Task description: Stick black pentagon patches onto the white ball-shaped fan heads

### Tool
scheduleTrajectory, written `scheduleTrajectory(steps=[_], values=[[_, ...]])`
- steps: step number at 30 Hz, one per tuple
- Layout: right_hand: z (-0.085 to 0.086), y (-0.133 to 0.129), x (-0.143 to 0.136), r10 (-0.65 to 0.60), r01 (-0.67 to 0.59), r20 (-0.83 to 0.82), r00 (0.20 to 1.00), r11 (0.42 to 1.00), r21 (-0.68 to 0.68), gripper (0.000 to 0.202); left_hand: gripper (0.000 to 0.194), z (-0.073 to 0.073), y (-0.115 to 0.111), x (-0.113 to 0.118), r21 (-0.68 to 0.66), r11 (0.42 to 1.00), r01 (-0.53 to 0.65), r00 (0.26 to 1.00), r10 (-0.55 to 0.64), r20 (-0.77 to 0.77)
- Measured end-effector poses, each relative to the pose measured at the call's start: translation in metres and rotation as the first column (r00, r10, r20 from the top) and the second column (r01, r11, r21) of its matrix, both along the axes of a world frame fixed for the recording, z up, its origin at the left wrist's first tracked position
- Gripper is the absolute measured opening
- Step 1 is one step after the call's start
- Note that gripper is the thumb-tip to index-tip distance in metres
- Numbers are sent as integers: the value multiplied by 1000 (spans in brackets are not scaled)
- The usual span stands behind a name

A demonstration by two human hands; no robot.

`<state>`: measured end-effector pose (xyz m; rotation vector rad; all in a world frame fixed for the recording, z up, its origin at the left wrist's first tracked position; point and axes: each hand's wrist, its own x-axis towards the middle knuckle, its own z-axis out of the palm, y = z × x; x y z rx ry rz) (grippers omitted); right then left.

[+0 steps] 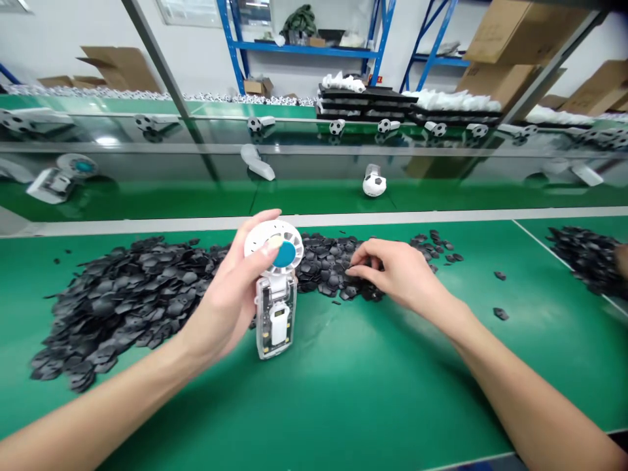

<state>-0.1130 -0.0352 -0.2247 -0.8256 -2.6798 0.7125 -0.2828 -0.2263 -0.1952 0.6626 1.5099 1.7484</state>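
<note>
My left hand (pixel 235 281) is closed around the round white head of a small handheld fan (pixel 277 288). The fan has a blue disc at its centre and a clear handle that hangs down, showing parts inside. My right hand (pixel 392 268) pinches with thumb and forefinger at the edge of a heap of small flat black plastic pieces (pixel 324 261). Whatever lies between those fingertips is too small to make out. A larger mound of the same black pieces (pixel 142 294) spreads behind and left of my left forearm.
Beyond the white ledge (pixel 314 221), a green conveyor belt (pixel 314 196) carries a football-patterned fan (pixel 374 181) and a white part (pixel 258 162). More football fans stand on the shelf above. A co-worker's hand (pixel 621 261) is at the right edge, by another black heap (pixel 583 255).
</note>
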Motion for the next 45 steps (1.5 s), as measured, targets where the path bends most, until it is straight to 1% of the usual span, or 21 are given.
scheduleTrajectory(steps=[3,5,7,9,10,12,14,16,18,20,22,23,25,27,30,32,36,37,41,43,45], values=[[-1,2,1,6,-22,-136,991,993,-116,9,51,-1,-4,5,29,999,-13,999,14,-52],[-1,2,2,0,-58,-222,975,966,-253,17,49,0,-8,5,44,999,31,994,-26,-108],[1,0,2,-10,-112,-287,958,907,-405,23,52,3,-14,6,44,990,137,979,-128,-155],[7,-4,3,-6,-189,-338,941,820,-540,28,54,5,-20,8,19,979,203,957,-194,-218],[11,-7,4,-2,-230,-365,931,774,-590,29,55,6,-22,9,8,982,187,950,-179,-254],[19,-13,6,-6,-294,-417,909,699,-652,28,63,7,-24,14,-24,997,69,940,-73,-333],[25,-18,8,-40,-321,-454,890,650,-688,27,76,9,-23,19,-45,997,-56,914,33,-404],[30,-23,11,-85,-320,-460,884,608,-726,28,81,12,-19,22,-45,994,-99,884,67,-462],[32,-28,12,-112,-321,-455,884,561,-763,31,67,14,-16,22,-42,995,-92,852,57,-520],[33,-34,13,-106,-347,-454,885,500,-794,32,51,15,-14,21,-59,995,-77,817,29,-576],[35,-40,13,-87,-391,-470,879,433,-812,28,44,14,-15,20,-69,996,-64,792,9,-610],[36,-43,13,-84,-412,-484,871,413,-812,26,43,13,-15,20,-68,996,-53,792,1,-611],[38,-48,12,-103,-445,-528,843,418,-792,21,42,11,-17,19,-56,998,-21,810,-16,-587],[39,-53,11,-155,-458,-583,797,474,-752,22,41,9,-18,19,-48,999,7,824,-33,-566],[38,-60,8,-227,-447,-660,717,576,-684,32,37,11,-16,21,-52,997,56,823,-75,-564],[37,-64,5,-244,-447,-688,684,605,-659,33,34,13,-11,22,-43,995,89,830,-98,-548],[35,-68,2,-281,-443,-683,674,585,-679,22,31,13,-1,26,-19,995,101,842,-95,-531],[36,-68,2,-279,-434,-678,680,593,-679,19,32,13,1,26,-19,995,99,838,-94,-538],[41,-64,6,-215,-411,-682,699,659,-630,8,38,10,2,28,-41,996,74,811,-84,-578],[43,-61,9,-205,-418,-671,712,645,-640,9,39,10,1,28,-59,996,64,804,-87,-589],[44,-58,10,-217,-426,-647,731,596,-681,10,38,10,0,28,-79,995,62,799,-97,-593]])
